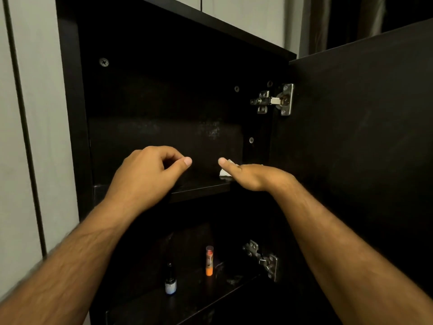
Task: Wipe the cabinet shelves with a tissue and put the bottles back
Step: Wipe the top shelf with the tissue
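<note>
Cabinet: dark wooden cabinet, door swung right.
Upper shelf: dark shelf, reached by both hands.
Right hand: nearer; fingers laid flat on the tissue.
Left hand: fingers curled, nothing seen held.
Tissue: crumpled white tissue, far right on the shelf.
Bottles: dark dropper bottle, orange-capped vial, upright on the lower shelf.

head | faces forward, slightly up | close to cabinet

The matte black wooden cabinet is showing pale dusty smudges, a crumpled white tissue is gleaming, and the small orange-bottomed plastic bottle is glowing beside a dark bottle with a white-blue label.
</note>
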